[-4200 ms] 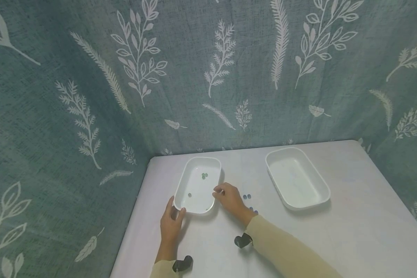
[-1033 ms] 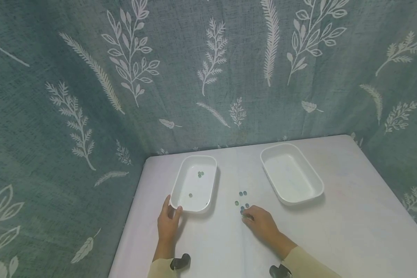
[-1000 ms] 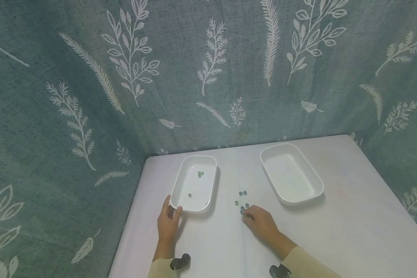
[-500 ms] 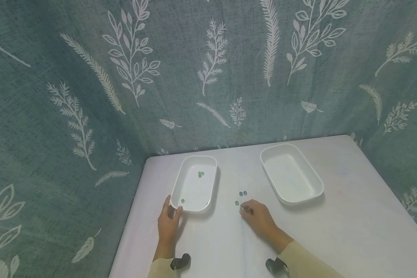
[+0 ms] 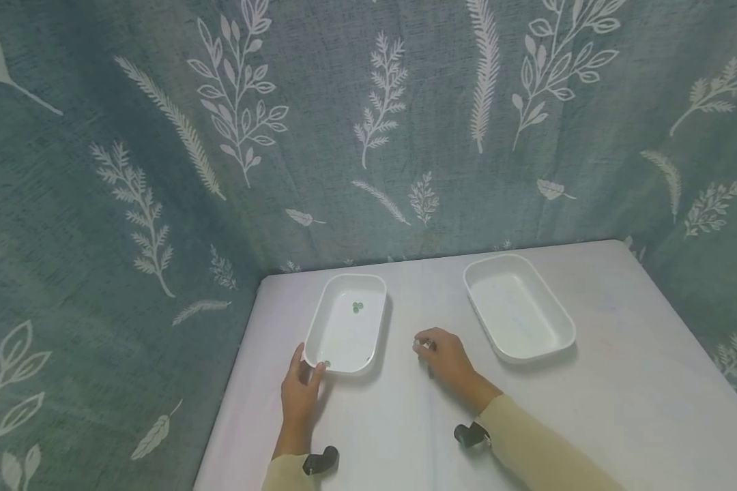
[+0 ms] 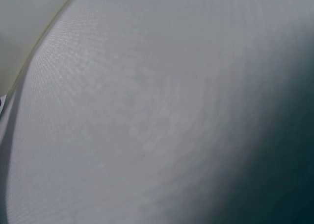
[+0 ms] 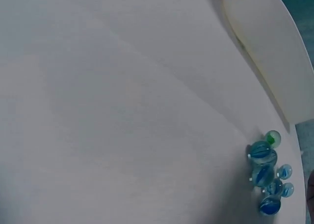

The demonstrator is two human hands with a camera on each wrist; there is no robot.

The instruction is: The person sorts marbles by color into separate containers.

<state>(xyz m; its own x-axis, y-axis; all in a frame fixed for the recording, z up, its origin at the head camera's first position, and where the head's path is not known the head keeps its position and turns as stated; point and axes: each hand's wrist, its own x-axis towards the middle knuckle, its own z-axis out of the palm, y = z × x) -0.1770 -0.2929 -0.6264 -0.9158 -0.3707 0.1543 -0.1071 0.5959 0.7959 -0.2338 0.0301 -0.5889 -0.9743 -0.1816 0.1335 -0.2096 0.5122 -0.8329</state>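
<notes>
In the head view my left hand (image 5: 299,395) holds the near left corner of a white tray (image 5: 347,334), thumb at the near rim and fingers at the side. Small green marbles (image 5: 357,307) lie together toward its far end, and a single marble (image 5: 327,364) sits by the near rim beside my thumb. My right hand (image 5: 448,358) is over the table between two trays, fingers curled, a pale marble (image 5: 416,341) at the fingertips. The right wrist view shows several blue marbles (image 7: 263,175) and one green marble (image 7: 273,138) bunched together; which are held is hard to tell.
A second white tray (image 5: 516,307) stands to the right, angled, beyond my right hand. The white table (image 5: 381,436) meets a leaf-patterned green curtain (image 5: 344,136) at the back and left. In the left wrist view a tray wall (image 6: 24,28) shows at the upper left.
My right hand has moved away from me over the loose marbles, which no longer show on the table in the head view. One marble in the left tray has rolled to the near rim.
</notes>
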